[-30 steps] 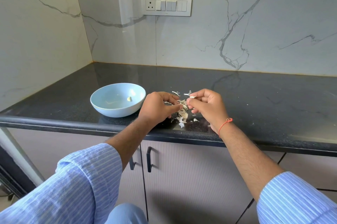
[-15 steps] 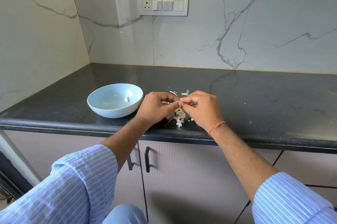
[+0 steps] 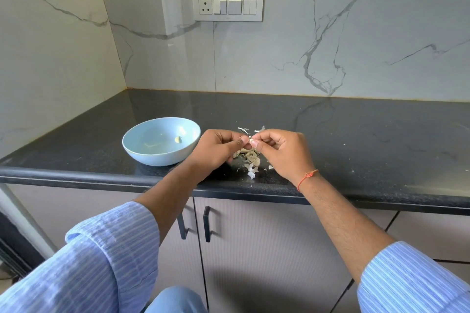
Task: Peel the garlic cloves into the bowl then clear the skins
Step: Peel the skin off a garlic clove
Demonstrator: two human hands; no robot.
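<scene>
Dark speckled stone countertop [image 3: 356, 134] under both hands, running well out to the right of them. Pale blue round ceramic bowl [image 3: 142, 149] just beside the left hand [image 3: 216, 151], on its outer side, well apart from the right hand [image 3: 282, 152]; so nearer the left, likely the hand to make the drop. One small yellowish peeled clove [image 3: 178, 139] lying in the bowl, toward the side facing the hands.

Loose heap of papery off-white and tan garlic skins [image 3: 250, 160] directly below the gap between the hands, with a few stray flakes [image 3: 244, 130] just beyond the fingertips.

Both hands curled, thumbs and forefingers meeting tip to tip over the heap, pinching between them a small white garlic clove [image 3: 250, 140]. Only a sliver of it showing; long axis not readable, nor how much skin remains on it. Apparently mid-peel, with the bowl lying off to the left of the grip.

Hidden: remaining fingers of each hand folded under the palms, and whatever part of the heap sits beneath them. Unpeeled cloves, if any among the skins, not distinguishable.
</scene>
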